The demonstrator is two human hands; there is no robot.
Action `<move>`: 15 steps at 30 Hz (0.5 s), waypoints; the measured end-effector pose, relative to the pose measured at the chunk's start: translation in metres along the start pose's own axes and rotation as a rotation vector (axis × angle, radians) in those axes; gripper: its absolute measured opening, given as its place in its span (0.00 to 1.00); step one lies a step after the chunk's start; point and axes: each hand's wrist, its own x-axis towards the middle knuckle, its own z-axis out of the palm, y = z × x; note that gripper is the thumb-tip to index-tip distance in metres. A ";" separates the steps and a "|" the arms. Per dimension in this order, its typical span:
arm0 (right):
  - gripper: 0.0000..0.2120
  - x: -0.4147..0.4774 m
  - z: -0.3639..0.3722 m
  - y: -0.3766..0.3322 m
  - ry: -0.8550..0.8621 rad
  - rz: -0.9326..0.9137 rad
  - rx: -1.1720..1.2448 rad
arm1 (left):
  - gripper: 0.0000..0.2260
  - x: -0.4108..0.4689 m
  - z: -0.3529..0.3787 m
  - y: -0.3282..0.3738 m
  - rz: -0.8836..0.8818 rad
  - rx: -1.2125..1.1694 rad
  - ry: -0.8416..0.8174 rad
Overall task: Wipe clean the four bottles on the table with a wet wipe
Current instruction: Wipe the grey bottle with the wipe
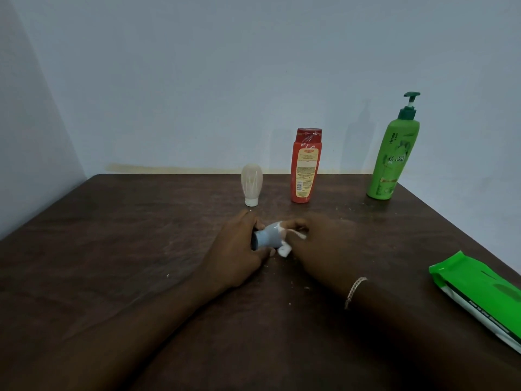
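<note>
At worktop [141, 249] centre a grey bottle [267, 238] is gripped by the left hand [239, 249], a wet wipe [284, 251] pinched against it by the right hand [324, 244] — slick, it could be squeezed loose toward the red bottle [306, 167] at one o'clock.

Worktop [112, 249] rear, left to right: inverted tube [251, 184], flip-cap bottle [306, 167], pump bottle [393, 153]. Before them, centre: small bottle [266, 237] between left hand [239, 249] and right hand [318, 244], wet wipe [284, 249] on it. Wipes pack [479, 294] front right.
</note>
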 end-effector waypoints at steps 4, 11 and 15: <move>0.09 -0.009 0.000 -0.008 0.021 -0.220 0.079 | 0.13 0.001 0.001 -0.002 0.038 -0.032 0.025; 0.07 0.003 -0.019 0.015 0.154 0.115 0.170 | 0.17 -0.001 0.003 -0.002 0.109 0.023 0.016; 0.10 -0.004 -0.004 -0.004 0.098 -0.066 0.047 | 0.16 0.000 0.003 0.002 0.155 0.037 0.017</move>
